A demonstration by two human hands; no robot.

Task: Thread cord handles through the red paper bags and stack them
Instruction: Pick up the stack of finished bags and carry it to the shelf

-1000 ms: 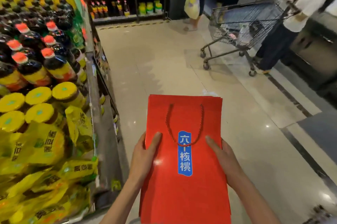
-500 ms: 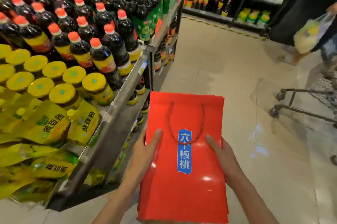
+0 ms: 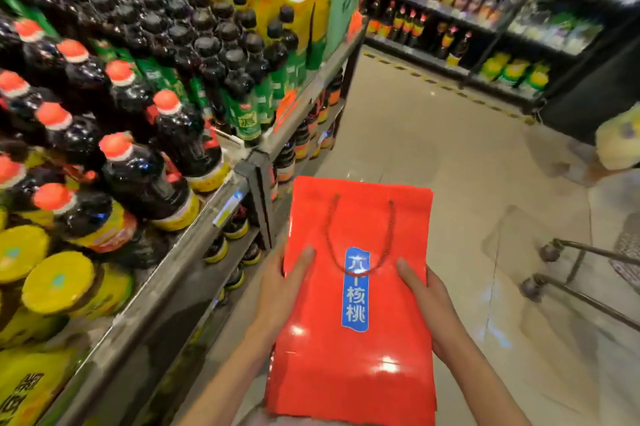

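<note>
While held flat in front of the body above the aisle floor (image 3: pixel 433 134): stack of red paper bags (image 3: pixel 322 373), several layers visible at the staggered top and lower left edges, long axis pointing away from the viewer. Topmost bag fitted with a red cord handle (image 3: pixel 360 235), looped down from two holes near the top edge and lying on the bag's face, its lowest curve crossing the upper end of a blue label (image 3: pixel 356 290) with white characters. Left hand (image 3: pixel 280 290) gripping the stack's left edge, thumb lying on top of the red face, remaining fingers hidden beneath. Right hand (image 3: pixel 429 307) gripping the right edge likewise, thumb pressed on the top face beside the label, fingers wrapped under and out of sight. To the left, close beside the stack: metal shelf (image 3: pixel 194 252) with a grey front rail, carrying dark bottles with red caps (image 3: pixel 138 176), dark bottles with black caps further back, yellow-lidded jars (image 3: pixel 59 283) and yellow packets in the near corner, more bottles on the tier below. At the far side of the aisle: back shelving (image 3: pixel 485 20) with rows of bottles and green packs, blurred. At the right edge: wheeled lower frame of a shopping cart (image 3: pixel 568 269), and above it a yellow plastic bag (image 3: pixel 620 141), partly cut off.
</note>
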